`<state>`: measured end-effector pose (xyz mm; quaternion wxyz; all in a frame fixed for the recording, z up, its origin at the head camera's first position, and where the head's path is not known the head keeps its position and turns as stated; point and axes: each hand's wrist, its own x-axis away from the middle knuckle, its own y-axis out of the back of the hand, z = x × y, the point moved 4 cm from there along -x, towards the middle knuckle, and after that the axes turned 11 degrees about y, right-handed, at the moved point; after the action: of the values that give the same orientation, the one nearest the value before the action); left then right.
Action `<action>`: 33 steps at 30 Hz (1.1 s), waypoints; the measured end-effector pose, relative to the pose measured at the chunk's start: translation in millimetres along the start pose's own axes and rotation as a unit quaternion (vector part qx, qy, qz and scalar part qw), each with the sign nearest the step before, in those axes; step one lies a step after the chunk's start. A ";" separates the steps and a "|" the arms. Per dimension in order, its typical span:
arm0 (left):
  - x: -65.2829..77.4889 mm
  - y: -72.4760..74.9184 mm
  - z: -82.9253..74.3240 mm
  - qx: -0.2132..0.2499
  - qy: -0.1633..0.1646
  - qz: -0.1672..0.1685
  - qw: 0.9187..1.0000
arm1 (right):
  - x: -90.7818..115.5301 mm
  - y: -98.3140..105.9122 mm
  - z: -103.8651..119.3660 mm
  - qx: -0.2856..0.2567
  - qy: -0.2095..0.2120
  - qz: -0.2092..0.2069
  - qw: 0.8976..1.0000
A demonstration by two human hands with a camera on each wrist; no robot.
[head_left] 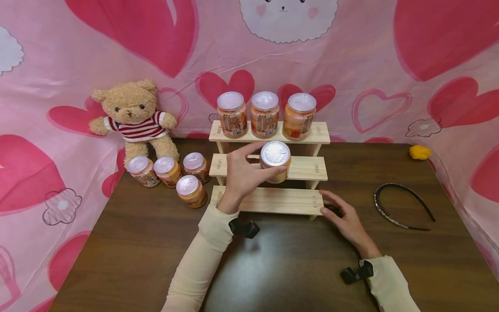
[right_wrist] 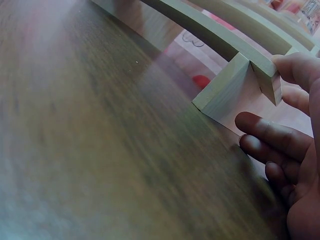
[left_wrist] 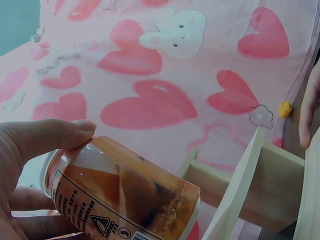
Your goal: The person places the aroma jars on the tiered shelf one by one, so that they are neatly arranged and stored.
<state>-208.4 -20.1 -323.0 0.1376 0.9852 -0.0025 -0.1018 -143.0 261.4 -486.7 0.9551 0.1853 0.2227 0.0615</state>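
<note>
My left hand grips a round jar with a silvery lid and orange label, thumb on one side and fingers on the other. The jar is in front of the middle step of a three-step wooden stand; whether its base touches the step I cannot tell. In the left wrist view the jar shows dark print and a food picture. My right hand holds the right end of the lowest step between thumb and finger; its other fingers are loosely bent beside the stand's leg.
Three similar jars stand in a row on the top step. Several more jars are on the table left of the stand, before a teddy bear. On the right lie a black headband and a yellow bundle.
</note>
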 end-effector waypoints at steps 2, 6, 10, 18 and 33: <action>-0.3 -3.9 -0.5 0.006 0.000 0.004 1.000 | 0.2 -0.1 -0.4 0.001 -0.001 0.001 1.000; -1.6 -11.9 -1.2 0.015 -0.006 0.011 1.000 | 0.5 -0.1 -1.7 0.000 -0.010 0.004 1.000; -3.7 -20.5 -1.8 0.008 -0.017 0.011 1.000 | 0.8 0.2 -3.2 0.004 -0.021 0.004 1.000; -9.2 -36.9 -1.7 -0.002 -0.029 0.008 1.000 | 0.9 -0.5 -3.1 0.005 -0.016 0.003 1.000; -20.3 -57.0 -1.3 -0.061 -0.021 -0.006 0.998 | 0.9 -0.5 -3.3 -0.001 -0.015 0.003 1.000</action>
<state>-229.4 35.8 -333.2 0.1972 0.9726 0.0065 -0.1228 -143.7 262.2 -490.0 0.9583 0.1859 0.2079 0.0617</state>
